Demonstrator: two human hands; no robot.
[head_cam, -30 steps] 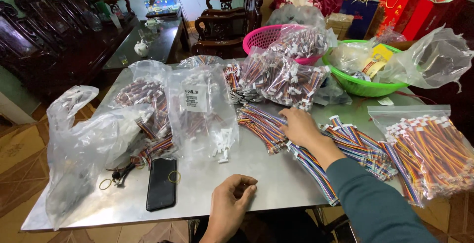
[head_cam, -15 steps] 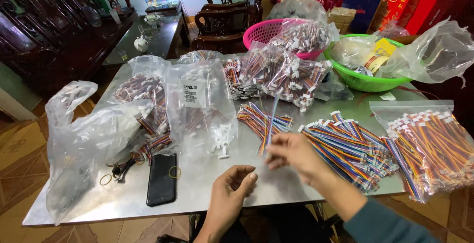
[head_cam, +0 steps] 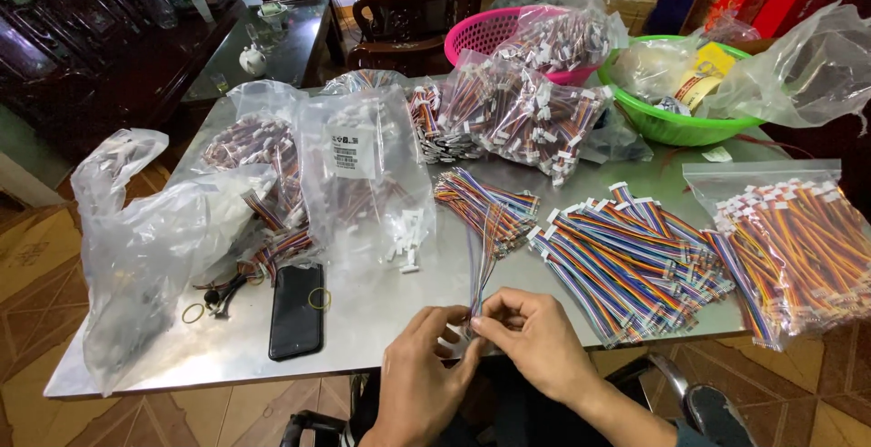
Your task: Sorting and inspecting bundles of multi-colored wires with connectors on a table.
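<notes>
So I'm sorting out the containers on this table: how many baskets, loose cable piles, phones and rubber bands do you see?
Baskets: 2, a pink basket and a green basket.
Loose rainbow cable piles: 2, a small pile and a big pile.
Black phone: 1.
Rubber bands: 2, one on the phone, one on the table.
Total: 7.

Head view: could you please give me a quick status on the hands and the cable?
Left hand and right hand together at the table edge, both pinching one rainbow cable. Cable runs back to a loose pile. Nothing in the way.
</notes>
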